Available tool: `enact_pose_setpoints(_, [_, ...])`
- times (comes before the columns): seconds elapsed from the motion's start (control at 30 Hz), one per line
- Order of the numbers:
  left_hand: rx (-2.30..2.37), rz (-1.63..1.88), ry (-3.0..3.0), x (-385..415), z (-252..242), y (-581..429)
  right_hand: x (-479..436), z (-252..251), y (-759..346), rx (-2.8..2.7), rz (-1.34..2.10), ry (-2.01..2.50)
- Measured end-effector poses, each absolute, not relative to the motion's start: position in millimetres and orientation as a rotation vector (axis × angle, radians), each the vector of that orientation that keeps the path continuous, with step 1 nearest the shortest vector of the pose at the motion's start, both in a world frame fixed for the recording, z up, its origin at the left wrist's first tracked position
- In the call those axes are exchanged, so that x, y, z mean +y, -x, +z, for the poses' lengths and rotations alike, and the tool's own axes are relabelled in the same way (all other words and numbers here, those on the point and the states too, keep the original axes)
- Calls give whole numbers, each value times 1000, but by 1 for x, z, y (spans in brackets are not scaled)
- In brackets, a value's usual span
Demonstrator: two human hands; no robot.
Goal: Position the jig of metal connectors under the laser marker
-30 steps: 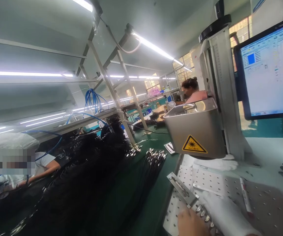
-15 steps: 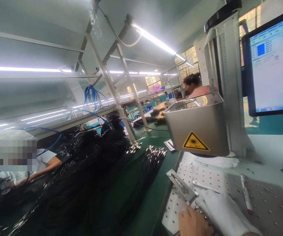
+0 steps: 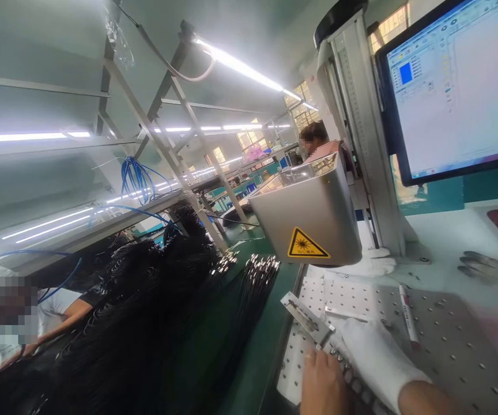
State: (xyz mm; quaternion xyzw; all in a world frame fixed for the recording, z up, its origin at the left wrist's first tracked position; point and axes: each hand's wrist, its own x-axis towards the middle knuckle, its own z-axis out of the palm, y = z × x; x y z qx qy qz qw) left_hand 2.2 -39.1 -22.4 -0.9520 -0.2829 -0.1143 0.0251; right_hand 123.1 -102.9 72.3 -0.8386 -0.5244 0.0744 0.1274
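My bare left hand (image 3: 323, 380) is at the bottom of the view, its fingers curled together against the lower end of a narrow metal fixture (image 3: 306, 316). What lies under those fingertips is hidden. Just to the right, my right hand (image 3: 372, 349) wears a white glove and reaches to the same end of the fixture; its fingers blur together there. Between the two hands runs a row of small dark metal pieces (image 3: 357, 387). The fixture lies slantwise on a perforated metal plate (image 3: 448, 346), below a silver machine head (image 3: 305, 219) with a yellow laser warning sign.
A marker pen (image 3: 408, 317) lies on the plate, with gloves (image 3: 486, 268) farther right. A monitor (image 3: 460, 86) stands behind. Bundled black cables (image 3: 260, 276) with shiny ends cover the green table at left, where a person (image 3: 65, 314) leans in. Another person (image 3: 318, 141) sits beyond the machine.
The view has swung right, so the machine and monitor sit farther left. My gloved right hand shows more fully beside the fixture. My left hand stays at the fixture's lower end.
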Motion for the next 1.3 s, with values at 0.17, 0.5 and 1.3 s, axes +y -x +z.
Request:
enact_pose_setpoints(0.17, [-961, -552, 2853, -48, -3, 9, -101, 71, -123, -1668, 226, 2454])
enact_pose_setpoints(0.5, [-666, -1084, 2593, -47, -42, 7, -101, 76, -121, -1598, 259, 2469])
enact_pose_setpoints(1.3, [-760, -304, 2699, -29, 6, 7, -106, 70, -122, -1518, 221, 2384])
